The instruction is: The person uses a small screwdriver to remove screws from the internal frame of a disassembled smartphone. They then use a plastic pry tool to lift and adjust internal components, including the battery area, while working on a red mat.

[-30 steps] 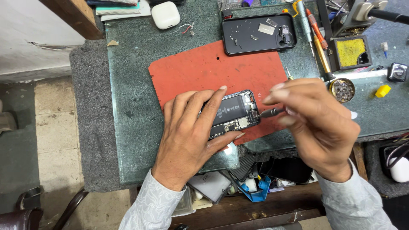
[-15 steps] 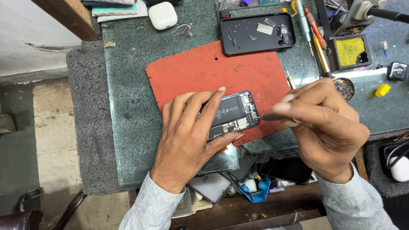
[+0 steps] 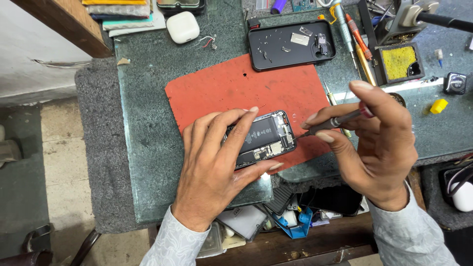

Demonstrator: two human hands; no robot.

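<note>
An opened phone with its battery and circuit boards showing lies on a red mat. My left hand rests flat over its left part and holds it down, fingers spread along its edges. My right hand grips a small grey screwdriver between thumb and fingers, index fingertip on its red cap. The screwdriver's tip points left and meets the phone's right edge.
A black phone case holding small screws and parts lies behind the mat. Screwdrivers, a yellow sponge tray, a white earbud case and a yellow cap sit around. Clutter fills the shelf below the glass edge.
The view has shifted slightly. My right hand has lifted its index finger onto the screwdriver's cap, and the tool stays at the phone's right edge. My left hand keeps holding the phone.
</note>
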